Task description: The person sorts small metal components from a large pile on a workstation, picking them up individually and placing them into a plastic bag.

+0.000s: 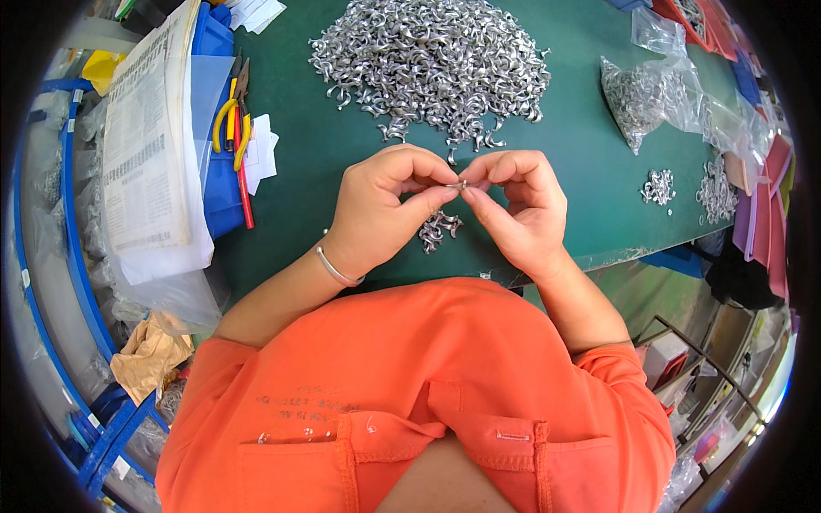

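Fingertips [441, 195] of the left hand [369, 205] and right hand [528, 205] pinch closed on one tiny silver metal piece [461, 185]. It sits between them, as near to one as the other, and seems to lie longways from left to right. A small pile of curved metal parts [438, 229] is just below. Farther right, a clear plastic bag [634, 98] holds lots of silver bits. Papers [150, 162] hide what the blue bin [224, 209] holds.

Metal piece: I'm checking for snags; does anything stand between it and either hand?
Nothing visible does: the left hand and right hand both pinch the metal piece directly. The big pile lies beyond them.
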A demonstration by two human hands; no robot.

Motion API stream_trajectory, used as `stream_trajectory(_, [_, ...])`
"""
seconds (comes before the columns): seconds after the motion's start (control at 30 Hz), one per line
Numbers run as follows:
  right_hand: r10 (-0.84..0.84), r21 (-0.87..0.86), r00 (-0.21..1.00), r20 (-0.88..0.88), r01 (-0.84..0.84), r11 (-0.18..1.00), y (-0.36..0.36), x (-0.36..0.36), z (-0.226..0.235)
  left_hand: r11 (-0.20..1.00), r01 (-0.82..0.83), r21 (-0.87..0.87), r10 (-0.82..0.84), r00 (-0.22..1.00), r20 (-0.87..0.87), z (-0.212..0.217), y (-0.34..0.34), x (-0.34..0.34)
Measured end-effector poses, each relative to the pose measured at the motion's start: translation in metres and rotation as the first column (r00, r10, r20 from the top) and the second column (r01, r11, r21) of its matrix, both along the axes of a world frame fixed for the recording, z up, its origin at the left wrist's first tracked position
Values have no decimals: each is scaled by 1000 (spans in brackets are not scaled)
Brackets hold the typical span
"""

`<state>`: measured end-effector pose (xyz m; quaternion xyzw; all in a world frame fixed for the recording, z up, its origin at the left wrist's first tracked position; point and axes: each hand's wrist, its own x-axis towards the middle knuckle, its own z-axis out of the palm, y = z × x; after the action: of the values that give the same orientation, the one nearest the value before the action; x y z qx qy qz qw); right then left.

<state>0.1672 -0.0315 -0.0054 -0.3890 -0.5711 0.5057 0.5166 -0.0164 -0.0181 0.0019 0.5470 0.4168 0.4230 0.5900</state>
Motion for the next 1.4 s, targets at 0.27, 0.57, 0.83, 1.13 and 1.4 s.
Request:
stream_trajectory(0.27, [-9, 10, 999, -44, 10, 1000, -4, -2, 0, 949, 47, 313, 60, 944, -324, 12, 0, 0])
stream_trajectory(0.57, [-75, 309, 979, 192, 12, 951, 1, 0, -3, 859, 106, 501, 69, 945, -319, 4, 0, -4])
stream_trajectory(0.83, [-186, 367, 800, 570, -46, 929, 26, 2, -7, 902, 335, 272, -175, 861, -478, -1, -4, -23])
stream_trajectory(1.13, [-65, 143, 879, 472, -4, 990, 23, 1, -9, 877, 84, 473, 295, 683, -668, -21, 23, -31])
stream_trajectory(1.4, [-86, 221, 972, 217, 37, 975, 9, -2, -3, 894, 121, -432, -69, 988, 136, 5, 9, -10])
